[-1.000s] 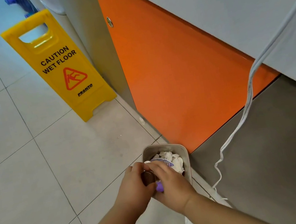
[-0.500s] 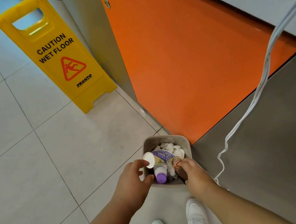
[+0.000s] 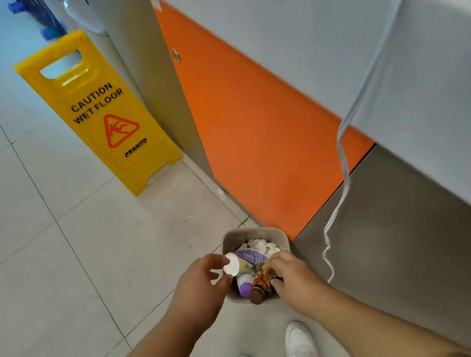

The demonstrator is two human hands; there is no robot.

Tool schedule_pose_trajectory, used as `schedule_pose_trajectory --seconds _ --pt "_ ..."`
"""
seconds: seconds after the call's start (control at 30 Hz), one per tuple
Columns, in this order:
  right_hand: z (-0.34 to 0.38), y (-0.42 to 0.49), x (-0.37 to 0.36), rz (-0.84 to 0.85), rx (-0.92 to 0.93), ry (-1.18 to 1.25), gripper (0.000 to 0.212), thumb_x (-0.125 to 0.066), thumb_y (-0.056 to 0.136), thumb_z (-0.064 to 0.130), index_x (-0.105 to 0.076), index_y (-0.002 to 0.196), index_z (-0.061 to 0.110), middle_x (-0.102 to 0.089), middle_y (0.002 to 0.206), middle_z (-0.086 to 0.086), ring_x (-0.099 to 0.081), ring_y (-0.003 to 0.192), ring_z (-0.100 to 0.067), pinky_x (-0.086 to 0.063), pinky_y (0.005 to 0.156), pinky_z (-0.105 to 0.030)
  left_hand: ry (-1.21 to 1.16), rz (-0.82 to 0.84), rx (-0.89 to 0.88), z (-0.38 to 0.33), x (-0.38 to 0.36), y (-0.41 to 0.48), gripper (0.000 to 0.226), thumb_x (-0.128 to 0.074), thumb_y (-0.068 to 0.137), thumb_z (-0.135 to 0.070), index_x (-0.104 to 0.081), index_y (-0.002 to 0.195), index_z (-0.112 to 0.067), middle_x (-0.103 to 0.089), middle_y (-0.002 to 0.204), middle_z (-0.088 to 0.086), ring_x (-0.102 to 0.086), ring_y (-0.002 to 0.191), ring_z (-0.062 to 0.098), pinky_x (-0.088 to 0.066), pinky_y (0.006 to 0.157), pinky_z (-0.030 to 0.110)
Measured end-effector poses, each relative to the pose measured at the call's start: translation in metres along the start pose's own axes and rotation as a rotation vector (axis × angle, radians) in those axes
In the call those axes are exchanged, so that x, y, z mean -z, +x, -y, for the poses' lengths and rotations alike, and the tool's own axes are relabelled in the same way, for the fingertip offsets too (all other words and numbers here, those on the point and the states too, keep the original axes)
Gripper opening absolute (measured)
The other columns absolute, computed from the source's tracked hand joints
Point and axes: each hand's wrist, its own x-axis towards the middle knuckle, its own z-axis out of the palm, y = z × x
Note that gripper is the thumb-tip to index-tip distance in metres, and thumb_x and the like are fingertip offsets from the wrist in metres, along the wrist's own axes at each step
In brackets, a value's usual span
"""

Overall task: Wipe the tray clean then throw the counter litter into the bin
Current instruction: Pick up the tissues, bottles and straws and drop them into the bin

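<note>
- Bin [image 3: 280, 234]: beige-grey, plain.
- Paper cup [image 3: 250, 257]: white base, purple print.
- Purple-capped bottle [image 3: 245, 288]: white body.
- Brown bottle [image 3: 261, 282]: brown cap, orange-brown patterned label.
- Tissues [image 3: 258, 244]: white.
- Wet-floor sign [image 3: 100, 113]: yellow, black lettering, red triangle.
- Cabinet door [image 3: 251, 132]: orange.
- My shoes [image 3: 301, 350]: white.

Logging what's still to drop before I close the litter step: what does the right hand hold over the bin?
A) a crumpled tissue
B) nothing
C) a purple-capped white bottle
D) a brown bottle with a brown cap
D: the right hand grips a brown bottle, brown cap toward the camera, over the bin; the purple-capped bottle and tissues lie inside it, and the left hand pinches the paper cup.
</note>
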Motion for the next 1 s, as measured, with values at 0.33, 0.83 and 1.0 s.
schedule_pose_trajectory --seconds 0.33,0.83,1.0 --pt "0.105 -0.111 0.114 -0.225 0.177 0.211 0.023 -0.054 0.091 0.016 -0.066 0.099 0.034 -0.053 0.108 0.023 -0.053 0.098 0.003 -0.043 0.093 -0.017 0.059 0.017 -0.199 -0.087 0.089 -0.071 0.015 -0.06 0.089 -0.02 -0.062 0.087 -0.036 -0.065 0.088 -0.016 -0.062 0.078 0.002 -0.043 0.064 0.01" --pt "0.153 -0.289 0.279 -0.75 0.283 0.328 0.02 -0.059 0.092 0.015 -0.069 0.091 0.032 -0.061 0.101 0.021 -0.057 0.095 -0.001 -0.045 0.076 -0.009 0.098 0.122 -0.705 -0.259 0.115 -0.149 0.019 -0.057 0.093 -0.022 -0.061 0.096 -0.04 -0.066 0.094 -0.016 -0.058 0.088 -0.009 -0.044 0.072 0.008" --pt "0.114 -0.309 0.318 -0.799 0.207 0.321 0.022 -0.058 0.092 0.015 -0.069 0.091 0.034 -0.061 0.103 0.02 -0.057 0.093 0.0 -0.043 0.077 -0.008 0.006 0.132 -0.78 -0.321 0.09 -0.154 0.016 -0.059 0.091 -0.02 -0.065 0.093 -0.036 -0.067 0.09 -0.01 -0.064 0.076 0.007 -0.05 0.066 0.016"
